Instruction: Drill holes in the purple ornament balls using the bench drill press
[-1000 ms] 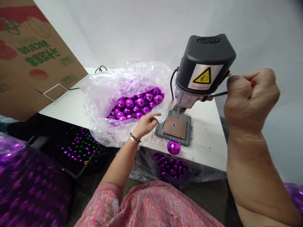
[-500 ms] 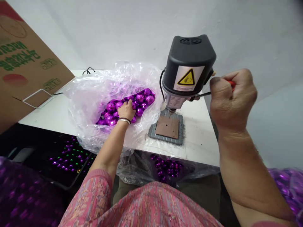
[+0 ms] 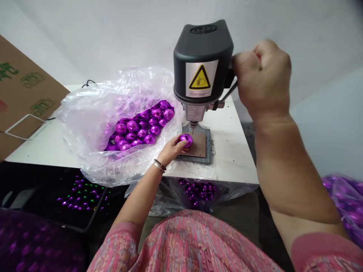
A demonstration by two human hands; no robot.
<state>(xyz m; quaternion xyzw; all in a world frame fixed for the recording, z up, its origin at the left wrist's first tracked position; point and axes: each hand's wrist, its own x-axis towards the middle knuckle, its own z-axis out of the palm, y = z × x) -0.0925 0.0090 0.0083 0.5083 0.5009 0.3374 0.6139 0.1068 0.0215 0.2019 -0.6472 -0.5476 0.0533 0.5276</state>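
Note:
My left hand [image 3: 172,149] pinches one shiny purple ball [image 3: 186,140] over the brown plate [image 3: 198,145] on the drill press base [image 3: 209,151]. The drill bit points down just above the ball; whether they touch I cannot tell. Raised at the right, my right hand [image 3: 262,77] is closed round the lever of the black drill press [image 3: 202,49]; its red grip is mostly hidden by my fingers. Left of the press, an open clear plastic bag [image 3: 96,158] holds several purple balls [image 3: 132,125].
A cardboard box [image 3: 31,90] stands at the left of the white table [image 3: 232,166]. Below the front edge hang more purple balls [image 3: 198,192] in plastic. Purple and green balls [image 3: 82,194] lie lower left, and a filled bag [image 3: 347,204] is at the far right.
My left hand has moved right from the bag to the drill press with a purple ball. My right hand still holds the lever, now turned to a different angle. The view has shifted.

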